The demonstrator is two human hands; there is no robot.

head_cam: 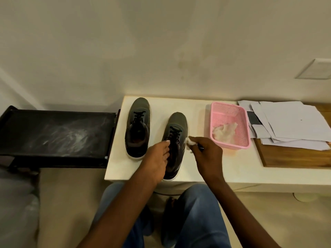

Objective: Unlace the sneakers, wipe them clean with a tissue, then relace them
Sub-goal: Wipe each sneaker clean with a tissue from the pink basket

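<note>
Two laced sneakers (138, 127), toes toward wall; left hand (157, 158) flat on nearer sneaker (174, 145), right hand (206, 154) pinching tissue (189, 141).

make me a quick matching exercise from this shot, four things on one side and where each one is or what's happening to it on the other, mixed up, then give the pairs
Things:
1. far sneaker
2. near sneaker
3. pink basket
4. stack of papers

States or places:
A. lies on the wooden board at the table's right end
B. holds crumpled tissue
C. steadied by the left hand while the right hand presses a small white tissue to its side
D. stands untouched near the table's left edge, beside the black tray

Pairs: 1-D, 2-C, 3-B, 4-A
</note>
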